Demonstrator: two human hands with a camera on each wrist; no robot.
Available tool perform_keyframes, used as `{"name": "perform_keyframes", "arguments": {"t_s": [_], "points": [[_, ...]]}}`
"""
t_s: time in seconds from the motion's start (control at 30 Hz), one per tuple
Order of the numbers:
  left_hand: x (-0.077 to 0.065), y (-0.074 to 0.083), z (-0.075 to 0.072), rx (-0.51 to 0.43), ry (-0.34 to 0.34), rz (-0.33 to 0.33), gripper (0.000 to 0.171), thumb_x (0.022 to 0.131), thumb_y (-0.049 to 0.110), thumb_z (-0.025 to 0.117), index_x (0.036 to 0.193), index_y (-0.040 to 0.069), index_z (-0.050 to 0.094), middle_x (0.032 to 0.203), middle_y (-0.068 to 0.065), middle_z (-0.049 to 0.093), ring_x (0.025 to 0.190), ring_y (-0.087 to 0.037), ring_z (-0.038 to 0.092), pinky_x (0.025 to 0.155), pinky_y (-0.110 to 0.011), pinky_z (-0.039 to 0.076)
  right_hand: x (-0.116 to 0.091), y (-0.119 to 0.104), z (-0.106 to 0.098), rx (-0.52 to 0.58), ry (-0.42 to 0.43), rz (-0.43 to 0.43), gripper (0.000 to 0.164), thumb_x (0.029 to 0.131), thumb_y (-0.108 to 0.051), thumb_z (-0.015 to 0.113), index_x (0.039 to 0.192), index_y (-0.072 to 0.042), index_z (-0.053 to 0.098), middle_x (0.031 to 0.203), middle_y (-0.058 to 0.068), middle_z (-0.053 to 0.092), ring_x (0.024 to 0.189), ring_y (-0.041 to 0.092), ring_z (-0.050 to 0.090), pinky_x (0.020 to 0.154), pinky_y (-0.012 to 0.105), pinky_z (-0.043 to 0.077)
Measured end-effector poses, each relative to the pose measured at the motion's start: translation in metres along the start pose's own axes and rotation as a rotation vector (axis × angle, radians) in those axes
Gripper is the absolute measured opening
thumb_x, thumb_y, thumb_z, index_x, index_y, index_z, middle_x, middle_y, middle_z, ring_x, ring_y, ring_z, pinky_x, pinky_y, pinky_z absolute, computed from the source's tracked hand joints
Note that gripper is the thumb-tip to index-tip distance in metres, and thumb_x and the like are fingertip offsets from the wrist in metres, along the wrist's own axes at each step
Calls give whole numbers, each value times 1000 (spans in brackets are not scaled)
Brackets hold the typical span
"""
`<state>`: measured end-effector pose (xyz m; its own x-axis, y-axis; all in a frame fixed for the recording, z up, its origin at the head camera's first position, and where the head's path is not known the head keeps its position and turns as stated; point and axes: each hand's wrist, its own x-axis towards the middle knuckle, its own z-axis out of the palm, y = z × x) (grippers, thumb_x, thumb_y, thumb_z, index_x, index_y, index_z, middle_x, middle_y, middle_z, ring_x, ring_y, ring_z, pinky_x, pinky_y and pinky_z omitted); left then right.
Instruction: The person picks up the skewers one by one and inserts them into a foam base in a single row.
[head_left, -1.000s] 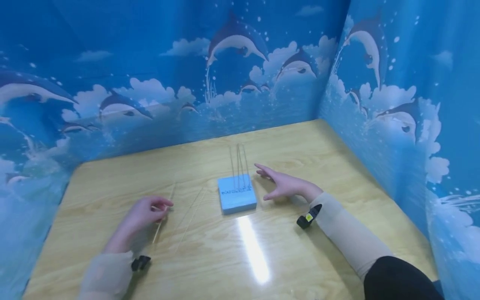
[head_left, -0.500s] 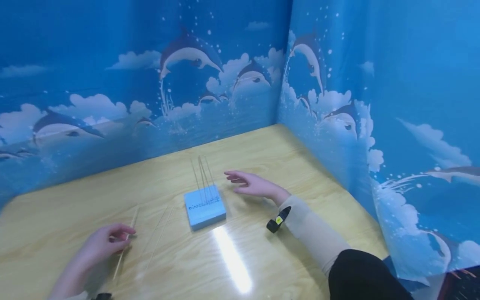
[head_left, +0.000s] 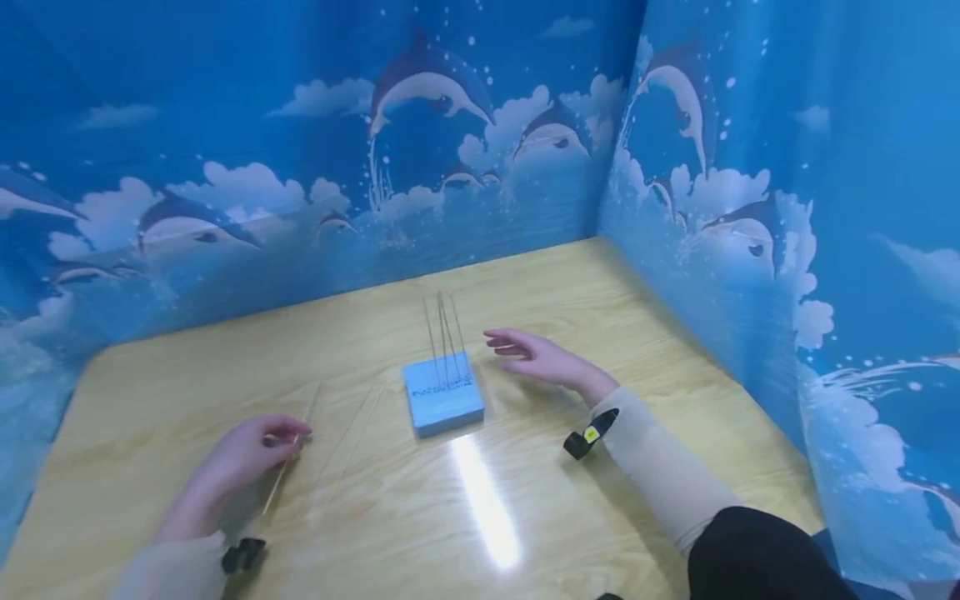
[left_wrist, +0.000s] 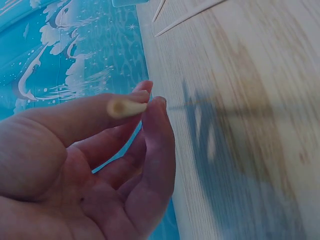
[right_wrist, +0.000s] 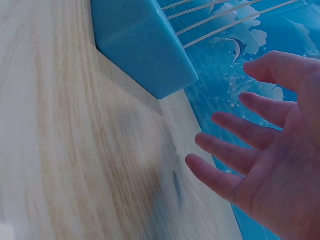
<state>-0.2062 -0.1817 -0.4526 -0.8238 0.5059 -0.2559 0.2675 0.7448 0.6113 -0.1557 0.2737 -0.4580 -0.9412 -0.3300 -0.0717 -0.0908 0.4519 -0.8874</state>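
Observation:
My left hand point(head_left: 251, 450) pinches a thin bamboo skewer point(head_left: 283, 475) between thumb and fingertips, just above the table. In the left wrist view, the blunt end of this skewer point(left_wrist: 120, 108) faces the camera. To the right stands a light blue foam block point(head_left: 442, 408) with several upright skewers point(head_left: 432, 337) stuck in its top. My right hand point(head_left: 543, 360) hovers beside the block's right side, fingers loosely extended and holding nothing. In the right wrist view, the right hand point(right_wrist: 270, 145) is apart from the foam block point(right_wrist: 145, 50).
Two loose skewers point(head_left: 352, 442) lie on the wooden table point(head_left: 600, 517) between the left hand and the block; their pointed tips show in the left wrist view. A blue dolphin-print curtain point(head_left: 300, 208) borders the table at the back and right.
The head view swings right and then partly back. My right thumb has drawn closer to the fingers. The left hand keeps its pinch on the skewer, and the block stays in place.

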Motion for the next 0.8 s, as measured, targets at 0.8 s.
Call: {"name": "perform_keyframes", "arguments": {"t_s": [0.8], "points": [[-6, 4, -3, -105, 4, -47, 27, 87, 5, 67, 113, 1, 71, 101, -15, 65, 86, -19, 65, 69, -28, 59, 7, -4, 3, 122, 3, 8, 55, 102, -12, 53, 153, -8, 33, 152, 24, 40, 140, 41, 42, 115, 53, 38]]}}
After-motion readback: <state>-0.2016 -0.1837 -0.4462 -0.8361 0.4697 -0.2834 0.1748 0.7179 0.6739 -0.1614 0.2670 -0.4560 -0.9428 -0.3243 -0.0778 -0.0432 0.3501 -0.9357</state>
